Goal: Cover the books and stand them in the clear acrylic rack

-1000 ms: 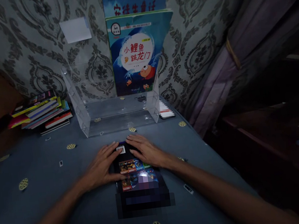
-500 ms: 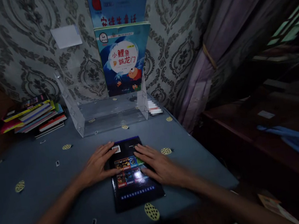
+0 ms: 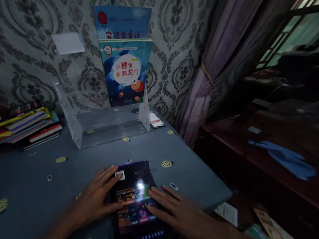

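Note:
A dark book (image 3: 134, 200) with rows of small colourful pictures and a white barcode label lies flat on the blue tablecloth (image 3: 106, 157). My left hand (image 3: 96, 197) rests on its left edge, fingers apart, fingertips near the barcode. On the right edge lies my right hand (image 3: 173, 211), its fingers spread over the pictures. Beyond the book stands a clear acrylic rack (image 3: 70, 118). A blue-green book (image 3: 126, 73) with Chinese lettering is upright at the rack's right side, in front of a taller blue book (image 3: 124, 21).
Several books (image 3: 26, 124) are stacked at the left by the patterned wall. A purple curtain (image 3: 200, 95) hangs at the right. Past the table's right edge, a blue cloth (image 3: 286, 158) lies on a dark red surface (image 3: 239, 156). A small pixelated item (image 3: 156, 120) sits behind the rack.
The view has shifted, so the rack and wall appear further left. My right hand sits lower along the book's right edge. My left hand remains on the left edge.

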`<state>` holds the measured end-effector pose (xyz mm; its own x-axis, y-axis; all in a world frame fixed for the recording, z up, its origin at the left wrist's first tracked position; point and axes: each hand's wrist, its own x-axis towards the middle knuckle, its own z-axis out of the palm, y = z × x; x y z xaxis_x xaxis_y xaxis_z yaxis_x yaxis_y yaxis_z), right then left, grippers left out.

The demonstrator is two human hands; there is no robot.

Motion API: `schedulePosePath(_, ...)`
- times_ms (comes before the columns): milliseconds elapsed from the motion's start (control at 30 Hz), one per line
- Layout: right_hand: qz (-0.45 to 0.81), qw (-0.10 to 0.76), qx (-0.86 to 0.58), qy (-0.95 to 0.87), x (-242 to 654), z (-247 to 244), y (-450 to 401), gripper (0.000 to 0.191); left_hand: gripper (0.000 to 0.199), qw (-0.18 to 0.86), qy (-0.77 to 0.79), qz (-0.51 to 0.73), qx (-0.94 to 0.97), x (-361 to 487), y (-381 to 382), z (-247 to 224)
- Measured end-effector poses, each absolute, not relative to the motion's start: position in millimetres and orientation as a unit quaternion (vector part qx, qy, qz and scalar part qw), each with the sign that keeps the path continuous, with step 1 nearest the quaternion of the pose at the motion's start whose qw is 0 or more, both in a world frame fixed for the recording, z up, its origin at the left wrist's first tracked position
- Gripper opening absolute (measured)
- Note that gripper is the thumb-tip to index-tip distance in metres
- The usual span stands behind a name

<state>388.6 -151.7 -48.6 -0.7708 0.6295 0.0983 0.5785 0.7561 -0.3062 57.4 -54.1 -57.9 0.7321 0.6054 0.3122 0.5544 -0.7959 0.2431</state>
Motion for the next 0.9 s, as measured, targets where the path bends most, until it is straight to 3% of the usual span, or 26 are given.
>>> schedulePosePath(300,0.097,0.179,-0.345,-0.916,381.1,-58.2,-147.1,0.073,0.064,0.117,0.332,0.154,0.923,61.6,-59.3,-39.4)
schedulePosePath(500,0.176,0.31,-0.324,-0.876,383.6,-19.4,-119.0,0.045,0.045,0.275,0.362,0.19,0.87,61.5,-51.0,-19.2)
schedulePosePath(667,0.23,0.426,-0.389,-0.783,378.7,-13.5,-72.5,0.034,0.049,0.395,0.404,0.281,0.776,61.7,-50.4,-22.4)
schedulePosePath(800,0.279,0.434,-0.446,-0.732,367.5,-26.1,-34.6,0.032,0.053,0.342,0.43,0.296,0.781,65.8,-53.4,-30.1)
schedulePosePath(900,0.313,0.42,-0.455,-0.72,359.3,-26.3,-20.1,0.029,0.045,0.284,0.44,0.313,0.792,70.4,-51.2,-31.1)
